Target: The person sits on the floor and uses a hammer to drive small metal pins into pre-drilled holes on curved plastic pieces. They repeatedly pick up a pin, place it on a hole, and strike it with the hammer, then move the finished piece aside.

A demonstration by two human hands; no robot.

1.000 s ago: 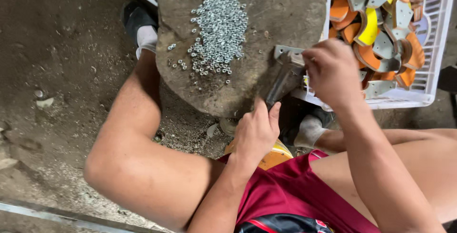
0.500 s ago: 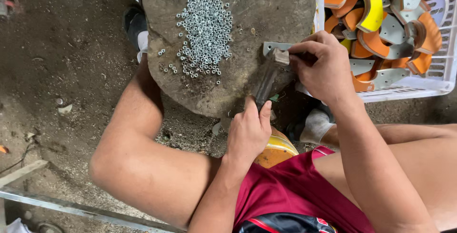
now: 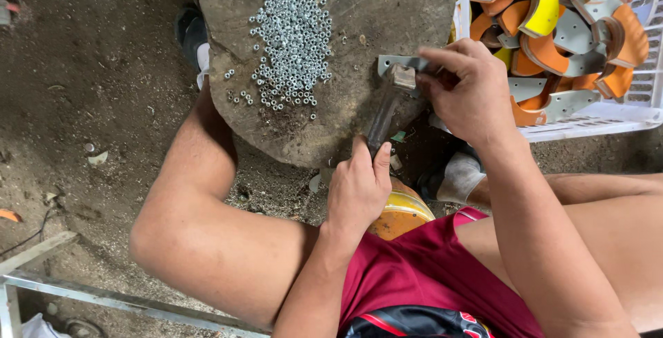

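My left hand [image 3: 358, 186] grips the handle of a hammer [image 3: 387, 107] whose head rests on a flat grey metal bracket [image 3: 397, 65]. My right hand [image 3: 464, 89] pinches that bracket and holds it flat on the right edge of a round stone block [image 3: 345, 6]. A heap of several small silver nuts [image 3: 290, 41] lies spread on the block to the left of the hammer head.
A white plastic crate [image 3: 594, 113] at the upper right holds several orange, yellow and grey curved parts [image 3: 552, 20]. A yellow round stool [image 3: 404, 214] shows under my legs. Bare dirt floor lies to the left, with a metal bar [image 3: 103, 296] at the lower left.
The right hand has brought the grey bracket from the crate's edge onto the block. The hammer head now rests on it. The camera view shifted slightly.
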